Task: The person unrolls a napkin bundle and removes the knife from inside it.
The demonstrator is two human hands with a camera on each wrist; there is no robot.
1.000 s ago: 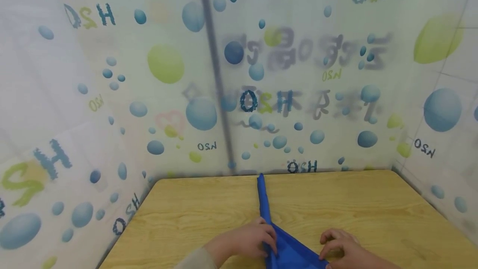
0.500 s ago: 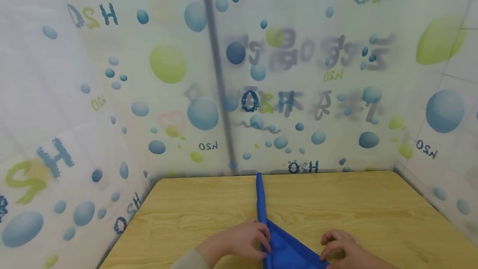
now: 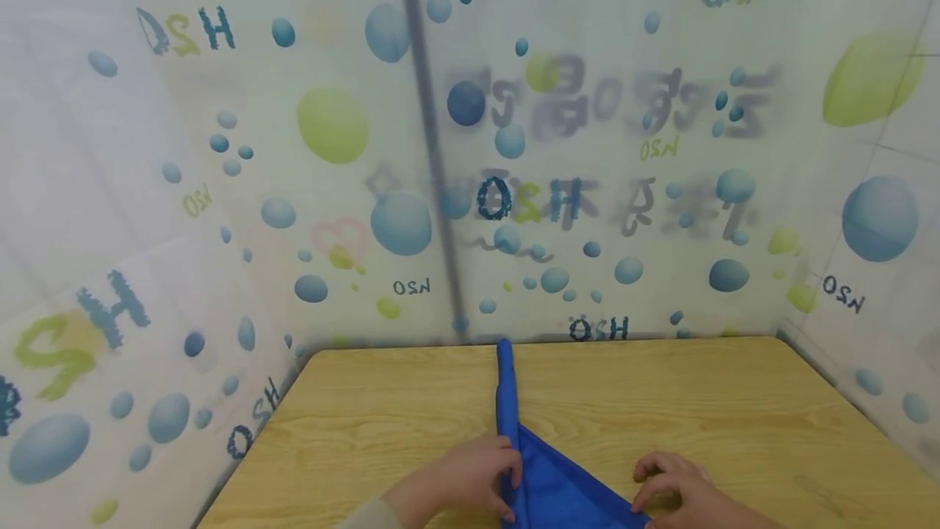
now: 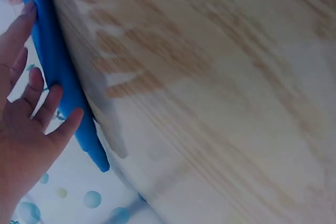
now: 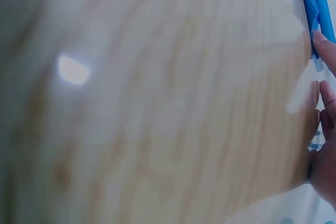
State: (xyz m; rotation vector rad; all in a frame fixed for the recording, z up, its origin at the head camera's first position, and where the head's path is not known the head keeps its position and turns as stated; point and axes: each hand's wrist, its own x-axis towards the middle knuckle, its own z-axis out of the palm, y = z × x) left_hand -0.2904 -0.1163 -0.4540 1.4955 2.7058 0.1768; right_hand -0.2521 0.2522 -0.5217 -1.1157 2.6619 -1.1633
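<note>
A blue cloth (image 3: 561, 484) lies on the wooden table, its left edge gathered into a long narrow roll (image 3: 506, 394) that reaches to the back of the table. My left hand (image 3: 473, 476) bends over the near part of this roll. In the left wrist view its spread fingers (image 4: 52, 106) look nearly straight, with the tips resting on the blue roll. My right hand (image 3: 679, 492) is at the cloth's right corner. The right wrist view shows one of its fingertips on the cloth's edge (image 5: 308, 3), the other fingers loosely bent away from it. The cloth's near part is out of the head view.
The table (image 3: 389, 398) has a light wood grain and rounded back corners. Behind it and at both sides hang pale curtains (image 3: 624, 211) printed with blue and green bubbles and H2O lettering.
The blue roll has shifted left, and my left hand has moved left along with it. My right hand stays at the cloth's corner. The head view has turned slightly.
</note>
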